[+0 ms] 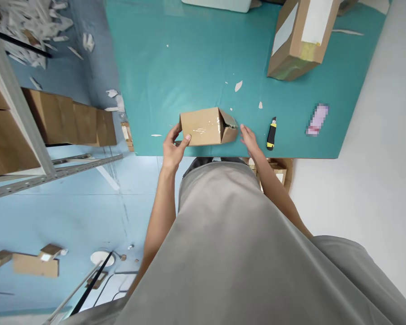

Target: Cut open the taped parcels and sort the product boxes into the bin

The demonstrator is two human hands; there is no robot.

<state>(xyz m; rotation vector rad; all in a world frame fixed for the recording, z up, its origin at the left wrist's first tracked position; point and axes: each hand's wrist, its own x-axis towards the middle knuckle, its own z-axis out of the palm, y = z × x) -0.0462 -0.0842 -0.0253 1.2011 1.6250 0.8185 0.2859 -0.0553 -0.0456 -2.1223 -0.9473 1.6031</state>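
A small brown cardboard box [203,127] with clear tape on top lies near the front edge of the teal table [176,67]. My left hand [174,145] grips its left end, thumb on top and fingers curled round the side. My right hand [248,137] rests just right of the box's open, crumpled flap end, fingers stretched out and holding nothing. A black and yellow utility knife [271,133] lies on the table a little to the right of that hand.
A larger taped cardboard box [301,38] stands at the table's back right. A pink blurred item [317,119] lies near the right edge. Paper scraps [238,85] dot the table. Left of it stand a metal shelf [16,113] and stacked brown cartons [71,119] on the blue floor.
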